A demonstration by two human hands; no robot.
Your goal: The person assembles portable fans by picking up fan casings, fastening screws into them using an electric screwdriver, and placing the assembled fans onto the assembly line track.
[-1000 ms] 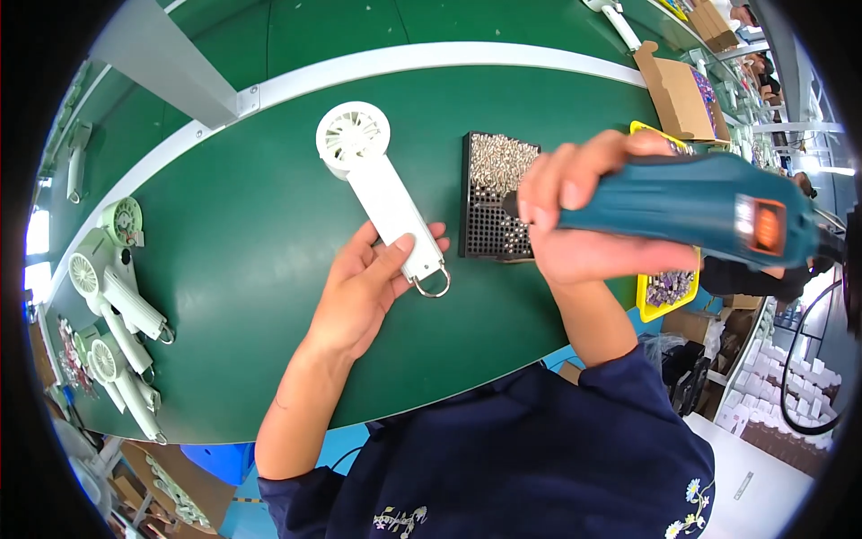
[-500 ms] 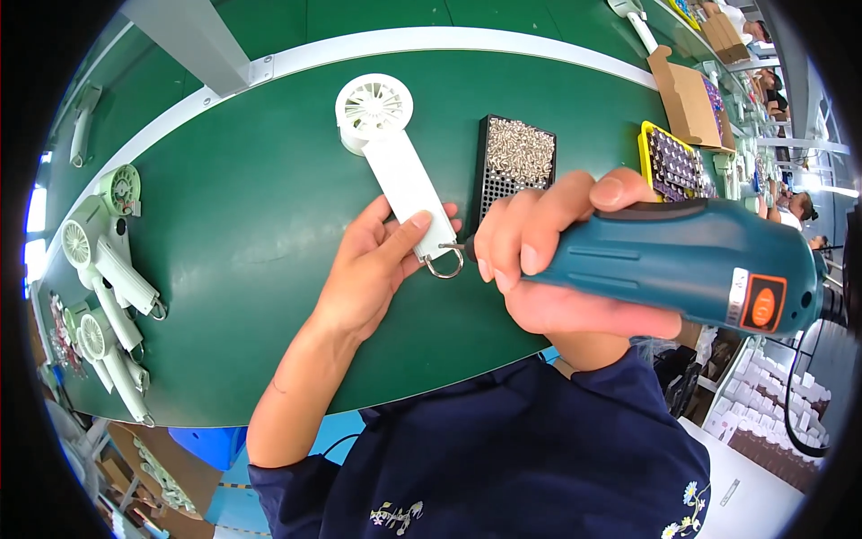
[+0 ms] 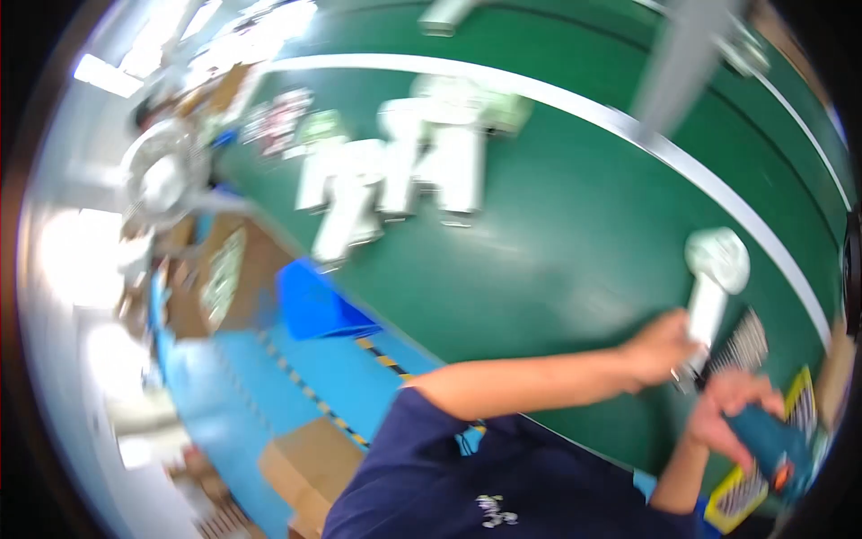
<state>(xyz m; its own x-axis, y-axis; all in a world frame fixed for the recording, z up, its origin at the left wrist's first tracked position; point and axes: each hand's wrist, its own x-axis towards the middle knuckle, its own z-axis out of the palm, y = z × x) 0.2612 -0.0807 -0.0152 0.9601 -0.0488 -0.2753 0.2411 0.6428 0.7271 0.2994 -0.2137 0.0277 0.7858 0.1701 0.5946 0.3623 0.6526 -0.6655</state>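
Note:
My left hand (image 3: 663, 349) is closed round the lower handle of a white handheld fan (image 3: 708, 305). The fan's round head points away from me, and a metal loop appears at the handle's near end. Just right of it, my right hand (image 3: 718, 409) grips a teal electric screwdriver (image 3: 770, 442). Blur hides whether the tool's tip touches the fan. Behind the two hands lies a black tray (image 3: 747, 340), partly covered, its contents smeared.
Several white and pale green handheld fans (image 3: 461, 175) lie on the green table (image 3: 557, 260) to the left. A yellow-edged tray (image 3: 732, 503) is at the lower right. Below the table's left edge are a blue bin (image 3: 314, 301) and a cardboard box (image 3: 314, 467).
The view has swung left, putting the hands at the lower right and bringing the left fans and floor into sight. Both hands keep hold of the fan and screwdriver.

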